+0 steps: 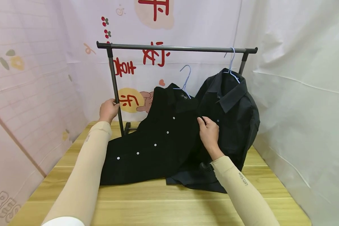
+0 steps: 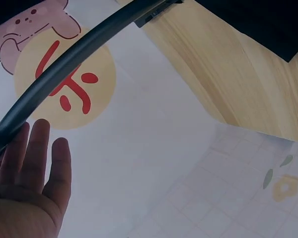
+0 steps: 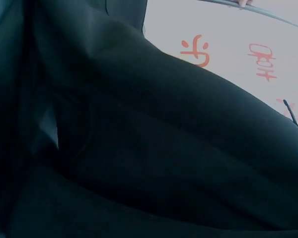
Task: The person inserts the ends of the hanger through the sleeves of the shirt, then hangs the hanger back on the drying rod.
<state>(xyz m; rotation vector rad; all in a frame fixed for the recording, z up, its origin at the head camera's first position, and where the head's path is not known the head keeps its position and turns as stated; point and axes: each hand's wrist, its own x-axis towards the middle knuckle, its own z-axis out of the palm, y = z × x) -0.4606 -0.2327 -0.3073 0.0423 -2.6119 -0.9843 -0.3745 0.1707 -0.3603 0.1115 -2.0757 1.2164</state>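
Note:
My left hand [image 1: 109, 110] holds the left upright post [image 1: 115, 78] of a dark metal clothes rack. In the left wrist view the post [image 2: 64, 69] runs between the left hand's [image 2: 30, 183] thumb and fingers. My right hand [image 1: 209, 133] pinches the side edge of a black shirt [image 1: 158, 125] with white buttons. A light blue hanger [image 1: 185, 80] sits in that shirt's collar, its hook standing below the rack's bar [image 1: 169, 48], apart from it. The shirt's lower part is spread over the table. Black fabric [image 3: 164, 129] fills most of the right wrist view, hiding the right hand.
A second dark shirt [image 1: 237, 113] hangs at the bar's right end on another light blue hanger [image 1: 232, 64]. Below is a wooden table [image 1: 158, 204]. Printed white cloth [image 1: 82, 72] stands behind and to the left, with plain white cloth [image 1: 305, 94] at the right.

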